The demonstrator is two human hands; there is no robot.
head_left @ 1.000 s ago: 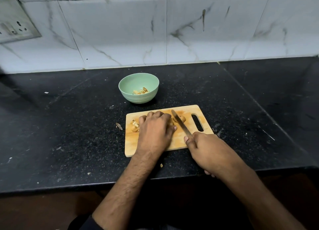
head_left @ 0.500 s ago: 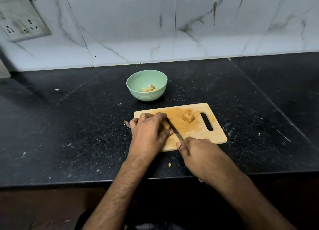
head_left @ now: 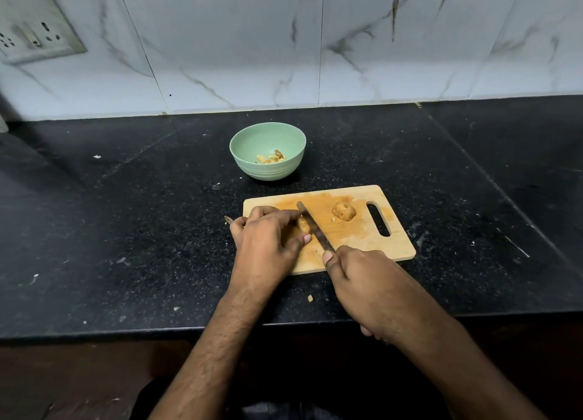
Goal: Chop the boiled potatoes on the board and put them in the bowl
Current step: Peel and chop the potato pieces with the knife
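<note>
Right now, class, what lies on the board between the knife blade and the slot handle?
In the head view, a whole potato and a small crumb sit on the cutting board between the knife and the slot handle.

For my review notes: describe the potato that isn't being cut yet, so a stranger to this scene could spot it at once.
Find the wooden cutting board on the black counter, in front of the green bowl. Toward its right end, beside the slotted handle hole, sits a whole potato. Unlike the piece under the left hand, nothing touches it, and it is uncut.
</note>
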